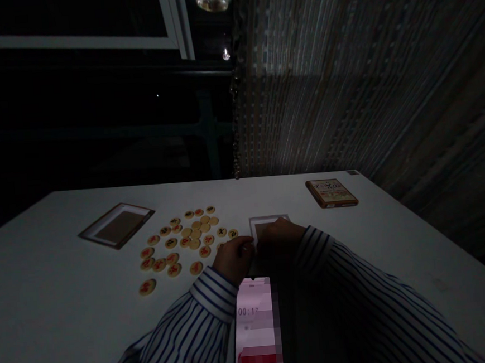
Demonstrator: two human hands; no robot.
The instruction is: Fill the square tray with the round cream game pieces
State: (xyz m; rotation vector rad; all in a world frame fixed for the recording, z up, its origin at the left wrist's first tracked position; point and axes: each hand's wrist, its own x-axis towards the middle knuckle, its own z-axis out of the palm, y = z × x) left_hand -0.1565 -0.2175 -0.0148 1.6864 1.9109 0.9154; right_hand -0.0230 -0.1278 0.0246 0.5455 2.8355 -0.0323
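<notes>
left hand (pixel 234 259): centre, beside tray (pixel 266 220), grip can't be told | right hand (pixel 283 233): over tray, grip hidden, can't tell | tray: mid-frame, on desk (pixel 87 294) | pieces (pixel 195 234): left of centre

discs (pixel 174 269) number over twenty, trays (pixel 120 227) (pixel 269 219) two, phones (pixel 254 329) one.

Soft, creased cloth sleeves (pixel 175 343) contrast with a smooth, matt tabletop (pixel 88 305), smooth-faced discs (pixel 196 268) resembling wood or plastic, a papery-looking tray (pixel 266 219), a cardboard-like box (pixel 333 191), a glossy-screened phone (pixel 251 298) and a curtain (pixel 311 98) of faintly glinting strands.
</notes>
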